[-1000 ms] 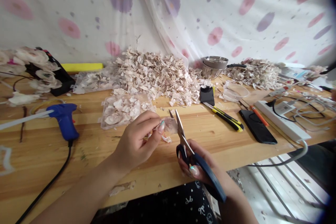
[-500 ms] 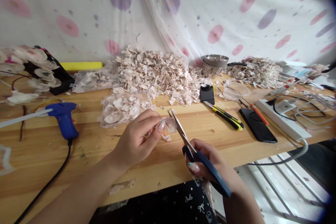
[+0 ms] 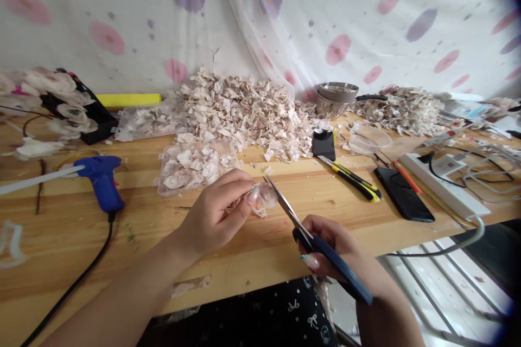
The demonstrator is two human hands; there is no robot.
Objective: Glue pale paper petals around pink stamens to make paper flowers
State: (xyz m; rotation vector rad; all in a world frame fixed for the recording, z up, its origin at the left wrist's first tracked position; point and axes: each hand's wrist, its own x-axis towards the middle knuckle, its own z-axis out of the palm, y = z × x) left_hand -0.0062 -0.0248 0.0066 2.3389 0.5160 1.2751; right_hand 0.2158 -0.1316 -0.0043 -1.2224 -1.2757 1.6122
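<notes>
Between thumb and fingers, my left hand [image 3: 220, 209] pinches a thin, pale, translucent petal [image 3: 267, 196] above the wooden table. My right hand [image 3: 329, 244] is wrapped round the dark blue handles of a pair of scissors [image 3: 299, 222]. The scissor blades point up and left, their tips close to the petal's right edge and slightly parted. Just behind my left hand lies a clear plastic box [image 3: 163, 187] holding several similar petals. Some small pinkish scraps [image 3: 259, 211] show beneath the held petal.
A large heap of dried petals [image 3: 244, 114] lies at the back. A blue glue gun [image 3: 100, 179] with a black cable rests left. On the right are a yellow-black utility knife [image 3: 352, 179], a phone [image 3: 402, 194], a power strip [image 3: 443, 184] and metal bowls [image 3: 336, 98].
The scissors and my right hand have moved slightly right, drawing a little away from my left hand. My left hand keeps its pinch on the petal. The view has shifted slightly.
</notes>
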